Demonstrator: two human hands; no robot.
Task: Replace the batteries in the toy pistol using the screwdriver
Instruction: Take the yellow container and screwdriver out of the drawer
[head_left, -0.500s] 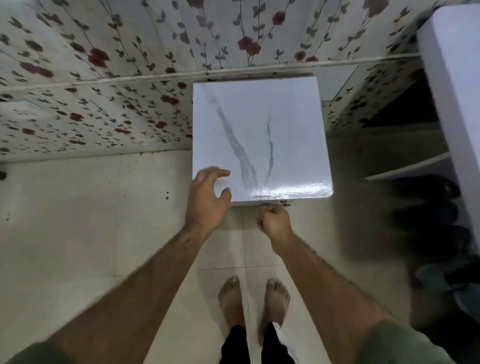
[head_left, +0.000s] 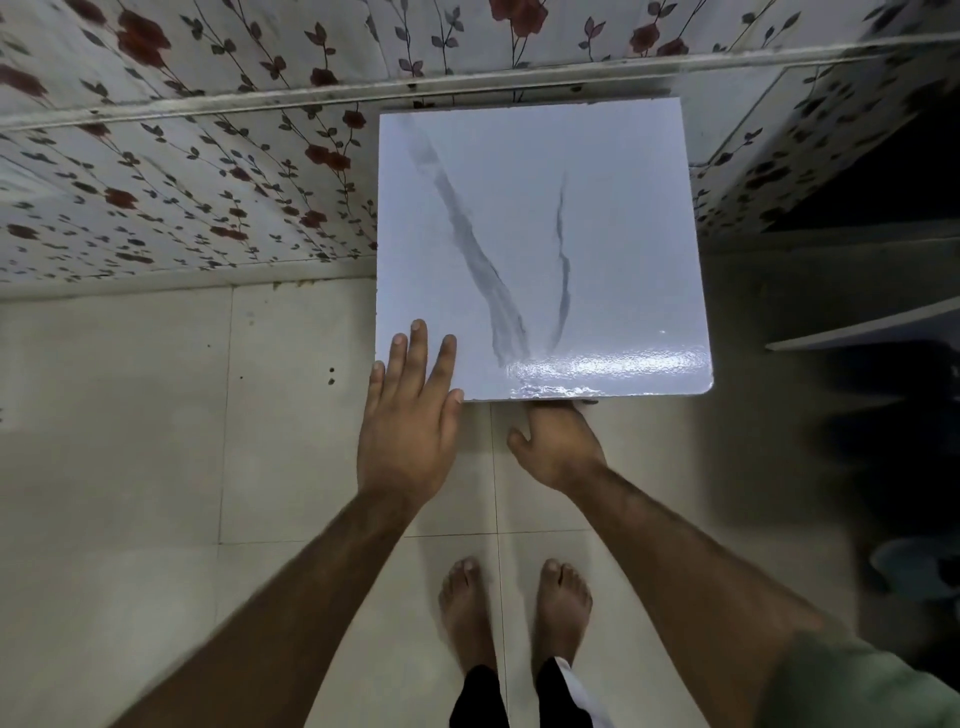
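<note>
Neither the toy pistol, the batteries nor the screwdriver is in view. A small square table (head_left: 597, 182) with a glossy white marble-look top stands against the flowered wall. My left hand (head_left: 410, 415) lies flat on the table's near left corner, fingers spread and holding nothing. My right hand (head_left: 556, 447) is at the middle of the front edge. Its fingers are hooked under the tabletop and hidden, and its thumb sticks out to the left.
A flowered wall (head_left: 182, 171) runs behind and to the left of the table. The floor (head_left: 130, 441) is pale tile, and my bare feet (head_left: 514, 608) stand just in front of the table. Dark, blurred furniture and objects (head_left: 893, 415) crowd the right side.
My left hand has flattened from a half-curled pose onto the table corner. My right hand has opened from a fist and slid its fingers under the front edge. The table fills more of the view.
</note>
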